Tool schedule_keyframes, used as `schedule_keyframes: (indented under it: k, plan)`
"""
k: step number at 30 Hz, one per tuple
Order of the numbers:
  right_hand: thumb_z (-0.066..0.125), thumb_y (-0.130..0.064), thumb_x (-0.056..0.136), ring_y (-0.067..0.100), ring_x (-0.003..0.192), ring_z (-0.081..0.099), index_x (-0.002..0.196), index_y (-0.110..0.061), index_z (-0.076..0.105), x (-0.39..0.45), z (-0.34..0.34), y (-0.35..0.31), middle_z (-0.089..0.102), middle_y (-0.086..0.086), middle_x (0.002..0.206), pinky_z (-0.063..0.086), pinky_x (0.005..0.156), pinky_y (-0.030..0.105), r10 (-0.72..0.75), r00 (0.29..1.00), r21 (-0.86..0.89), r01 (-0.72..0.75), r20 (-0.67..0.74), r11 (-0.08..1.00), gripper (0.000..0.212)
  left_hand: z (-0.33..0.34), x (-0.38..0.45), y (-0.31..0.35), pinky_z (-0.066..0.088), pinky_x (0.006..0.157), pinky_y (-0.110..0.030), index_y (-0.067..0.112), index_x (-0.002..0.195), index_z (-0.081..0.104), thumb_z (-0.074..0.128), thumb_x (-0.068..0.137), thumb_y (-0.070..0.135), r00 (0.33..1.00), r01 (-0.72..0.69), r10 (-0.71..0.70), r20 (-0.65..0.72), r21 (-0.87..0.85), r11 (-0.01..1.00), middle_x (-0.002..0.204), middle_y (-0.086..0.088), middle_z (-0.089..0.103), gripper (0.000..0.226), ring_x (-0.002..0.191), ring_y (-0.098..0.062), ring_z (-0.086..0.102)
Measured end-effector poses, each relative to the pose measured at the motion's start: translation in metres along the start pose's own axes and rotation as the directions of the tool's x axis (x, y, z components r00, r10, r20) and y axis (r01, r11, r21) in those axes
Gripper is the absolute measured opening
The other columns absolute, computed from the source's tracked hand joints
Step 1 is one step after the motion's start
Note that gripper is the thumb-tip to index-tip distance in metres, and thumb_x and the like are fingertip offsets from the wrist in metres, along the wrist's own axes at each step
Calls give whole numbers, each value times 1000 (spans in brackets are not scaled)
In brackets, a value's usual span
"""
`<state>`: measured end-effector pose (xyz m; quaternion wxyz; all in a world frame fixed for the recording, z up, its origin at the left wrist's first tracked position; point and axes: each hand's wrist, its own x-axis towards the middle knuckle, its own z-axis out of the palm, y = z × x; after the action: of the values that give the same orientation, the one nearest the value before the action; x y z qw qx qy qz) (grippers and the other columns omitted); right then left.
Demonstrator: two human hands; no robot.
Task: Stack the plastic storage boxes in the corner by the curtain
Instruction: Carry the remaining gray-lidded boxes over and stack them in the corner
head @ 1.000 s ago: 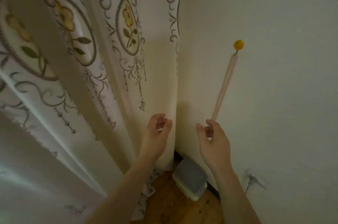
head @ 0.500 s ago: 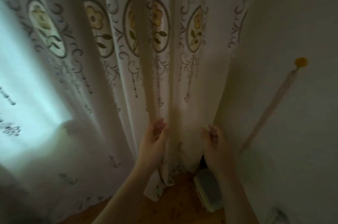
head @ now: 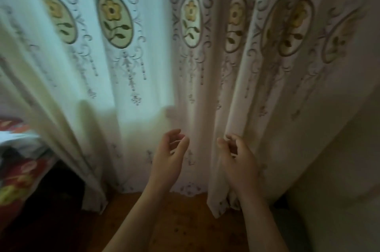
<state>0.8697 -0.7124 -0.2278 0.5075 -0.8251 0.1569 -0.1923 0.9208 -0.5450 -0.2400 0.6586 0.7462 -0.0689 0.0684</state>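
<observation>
With the view swinging left along the curtain (head: 185, 66), the box seen by its right edge is dropping out of sight, while the left hand (head: 168, 161) and right hand (head: 238, 163) are hanging loosely curled and empty before its hem, suggesting another box is being sought.

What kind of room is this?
Probably a bedroom at home, though that is a guess. A long cream curtain embroidered with yellow flowers hangs down to a brown wooden floor, and a red flowered bedcover shows at the left edge.
</observation>
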Motion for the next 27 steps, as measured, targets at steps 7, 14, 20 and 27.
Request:
schedule_keyframes:
  k: [7, 14, 20, 27]
  plan:
    - [45, -69, 90, -18, 95, 51, 125, -44, 51, -70, 90, -43, 55, -32, 102, 40, 67, 7, -107, 978, 41, 102, 180, 994, 43, -124, -60, -6, 54, 84, -24, 31, 125, 54, 60, 93, 43, 971, 67, -47, -233, 80, 995, 111, 12, 63, 35, 99, 1, 62]
    - [44, -72, 88, -18, 94, 52, 117, -46, 52, -144, 169, -89, 58, -29, 96, 42, 60, 3, -231, 902, 82, 216, 364, 973, 39, -245, -132, -18, 52, 76, -17, 43, 118, 55, 61, 89, 54, 889, 135, -98, -447, 50, 990, 107, 21, 64, 31, 99, 5, 61]
    - [46, -62, 92, -11, 90, 54, 127, -34, 56, -192, 223, -129, 57, -27, 98, 43, 69, 13, -335, 769, 156, 299, 545, 941, 46, -322, -186, -19, 53, 76, -21, 50, 113, 55, 58, 81, 64, 760, 164, -128, -637, -1, 986, 107, 29, 62, 36, 100, 4, 63]
    - [54, -52, 94, -12, 88, 57, 123, -27, 61, -236, 281, -161, 64, -20, 91, 44, 64, 7, -448, 611, 275, 360, 652, 891, 40, -379, -228, -26, 54, 89, -31, 50, 112, 58, 58, 81, 65, 581, 189, -135, -802, -28, 982, 110, 21, 65, 34, 104, 1, 63]
